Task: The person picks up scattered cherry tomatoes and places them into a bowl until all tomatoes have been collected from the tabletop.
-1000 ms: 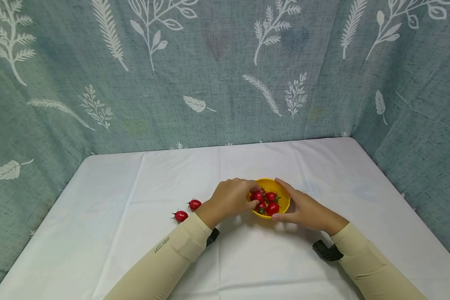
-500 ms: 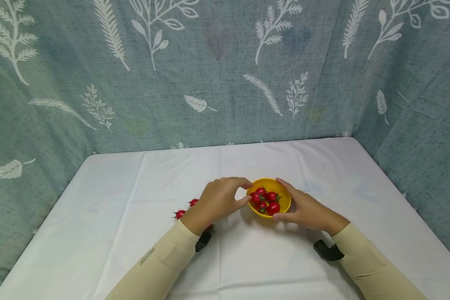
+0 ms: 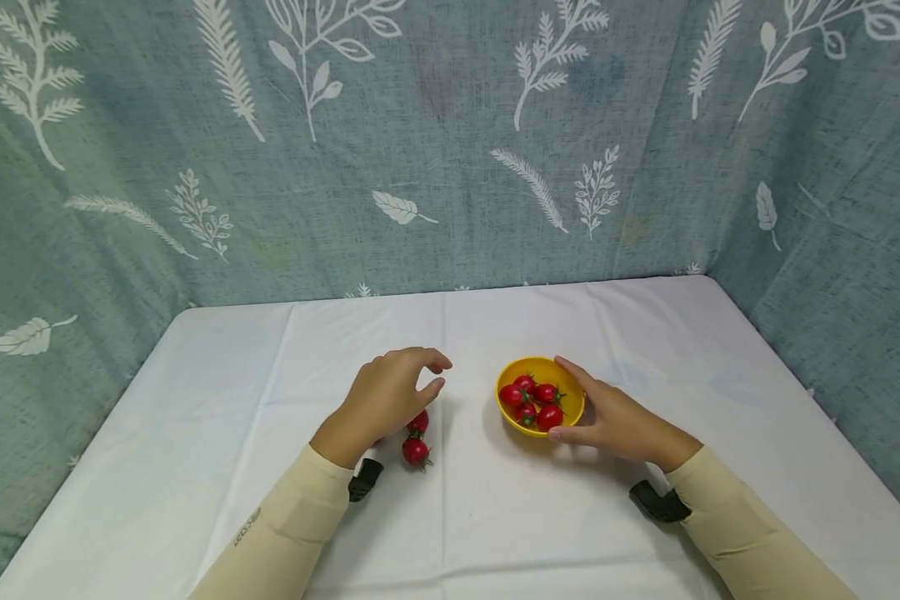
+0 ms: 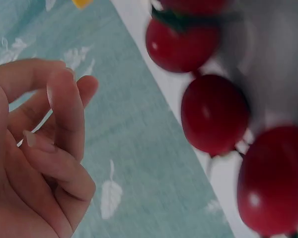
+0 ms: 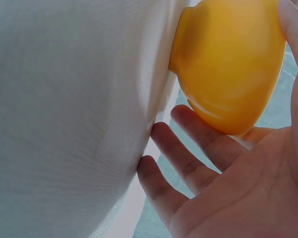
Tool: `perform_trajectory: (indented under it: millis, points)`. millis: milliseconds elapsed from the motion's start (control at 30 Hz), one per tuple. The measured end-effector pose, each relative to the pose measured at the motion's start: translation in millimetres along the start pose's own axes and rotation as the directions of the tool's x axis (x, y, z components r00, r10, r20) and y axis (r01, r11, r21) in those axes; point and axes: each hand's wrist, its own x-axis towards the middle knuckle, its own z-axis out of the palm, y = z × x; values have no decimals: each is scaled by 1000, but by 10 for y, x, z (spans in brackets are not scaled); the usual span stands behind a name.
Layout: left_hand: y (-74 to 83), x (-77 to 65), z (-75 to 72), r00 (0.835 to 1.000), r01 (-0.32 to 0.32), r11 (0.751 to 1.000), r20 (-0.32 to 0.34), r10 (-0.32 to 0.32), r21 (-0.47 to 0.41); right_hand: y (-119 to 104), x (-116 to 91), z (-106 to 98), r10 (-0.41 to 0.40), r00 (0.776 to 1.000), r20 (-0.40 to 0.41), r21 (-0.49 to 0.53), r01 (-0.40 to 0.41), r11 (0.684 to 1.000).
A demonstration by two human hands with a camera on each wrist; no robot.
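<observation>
My left hand (image 3: 386, 390) hangs over the left part of the table, holding nothing, its fingers loosely bent. Beneath it lie cherry tomatoes (image 3: 416, 452) with green stems, partly hidden by the hand and wrist. The left wrist view shows several tomatoes (image 4: 214, 114) to the right of the bent fingers. A small yellow bowl (image 3: 538, 367) stands right of centre with several cherry tomatoes (image 3: 550, 417) inside. My right hand (image 3: 617, 421) holds the bowl's right side between thumb and fingers. In the right wrist view, fingers reach round the yellow bowl's outer wall (image 5: 233, 64).
A white cloth (image 3: 540, 517) covers the table. Green-blue curtains (image 3: 450, 167) with white leaf prints hang behind the table and along both sides. Dark wrist straps (image 3: 658, 502) sit over the beige sleeves.
My left hand let go of a cherry tomato in the bowl and moved left, above the tomatoes on the table. The right hand stayed on the bowl.
</observation>
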Motion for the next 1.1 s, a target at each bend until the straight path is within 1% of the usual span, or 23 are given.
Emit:
perform_trajectory:
  millis: [167, 333, 433, 533, 633, 700, 800, 1100]
  points:
    - [-173, -48, -76, 997, 68, 998, 48, -68, -1, 10, 15, 3, 5, 1000, -2, -3, -5, 1000]
    - [-324, -109, -145, 987, 121, 993, 108, -122, 16, 6, 17, 6, 9, 1000, -2, -10, -9, 1000]
    - [-392, -138, -169, 975, 150, 988, 159, -155, 45, 4, 5, 7, 10, 1000, 0, -8, -10, 1000]
    - [-439, -153, -182, 959, 184, 980, 207, -195, 73, 0, -6, 9, 11, 1000, 1, -6, -11, 1000]
    - [-470, -163, -181, 943, 202, 975, 248, -220, 94, -2, -12, 11, 13, 1000, 0, -2, -13, 1000]
    - [-480, -167, -174, 936, 207, 973, 267, -228, 102, -1, -13, 14, 13, 1000, 2, 0, -13, 1000]
    - [-488, -174, -164, 931, 208, 972, 283, -230, 106, -3, -11, 15, 11, 1000, 0, -5, -11, 1000]
    - [-480, -177, -144, 928, 200, 977, 304, -215, 81, -1, 1, 14, 7, 1000, -3, -10, -7, 1000]
